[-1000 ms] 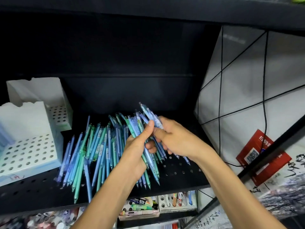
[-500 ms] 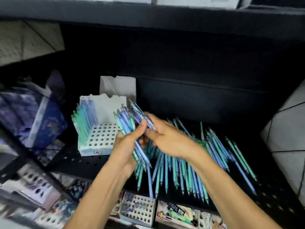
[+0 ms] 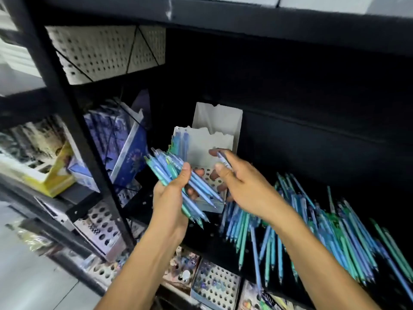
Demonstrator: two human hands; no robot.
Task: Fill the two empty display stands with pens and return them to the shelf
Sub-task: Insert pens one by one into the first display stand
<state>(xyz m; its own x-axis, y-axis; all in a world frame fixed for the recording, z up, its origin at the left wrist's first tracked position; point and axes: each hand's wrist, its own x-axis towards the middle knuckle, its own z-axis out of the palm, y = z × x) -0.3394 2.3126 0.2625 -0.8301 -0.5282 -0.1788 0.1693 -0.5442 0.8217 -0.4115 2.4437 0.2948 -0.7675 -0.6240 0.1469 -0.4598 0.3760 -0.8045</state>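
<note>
We are loading the front stand: our left hand grips a bundle of pens, our right hand pinches one pen, which next needs a free hole.

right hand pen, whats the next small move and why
Probably lower the single pen pinched in the right hand into an open hole of the near stand. The hand hangs just above its holes, the stand is only part filled, and the left hand grips the bundle.
</note>
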